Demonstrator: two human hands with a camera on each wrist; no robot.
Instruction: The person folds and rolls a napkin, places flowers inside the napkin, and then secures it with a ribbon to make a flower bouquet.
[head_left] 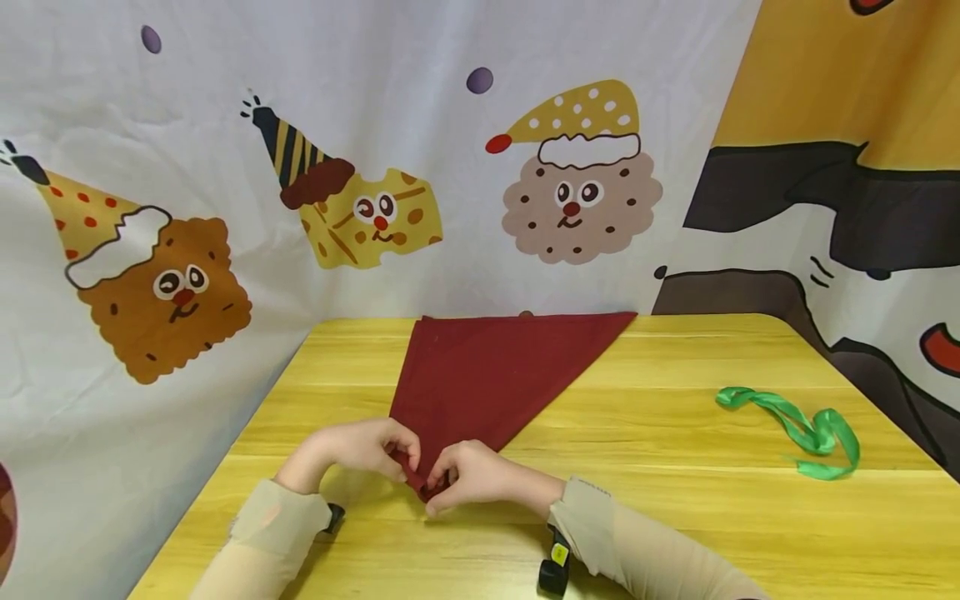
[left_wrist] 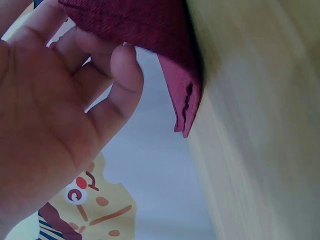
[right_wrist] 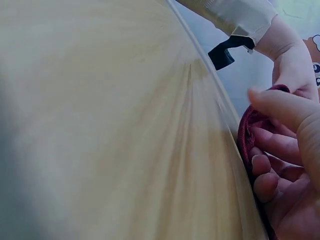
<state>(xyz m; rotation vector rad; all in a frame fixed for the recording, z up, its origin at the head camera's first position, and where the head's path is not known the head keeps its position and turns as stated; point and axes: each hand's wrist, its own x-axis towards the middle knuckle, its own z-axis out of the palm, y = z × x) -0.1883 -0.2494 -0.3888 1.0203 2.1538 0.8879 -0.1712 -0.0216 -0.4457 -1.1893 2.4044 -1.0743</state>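
Observation:
A dark red cloth (head_left: 487, 375), folded into a triangle, lies on the table with its narrow tip toward the person. Near that tip my left hand (head_left: 369, 447) pinches the cloth's left edge; in the left wrist view the fabric (left_wrist: 135, 22) hides some of the fingertips. My right hand (head_left: 474, 477) holds the tip itself, its fingers curled at the fabric. The right wrist view shows the turned-up cloth edge (right_wrist: 245, 132) around these fingers, with the thumb raised above it. Layered edges of the cloth's far corner show in the left wrist view.
A curled green ribbon (head_left: 813, 435) lies on the right side of the wooden table (head_left: 637, 433). Behind and to the left hangs a white curtain (head_left: 420, 83) printed with cartoon biscuits and cheese. The cloth's far edge reaches the table's back edge.

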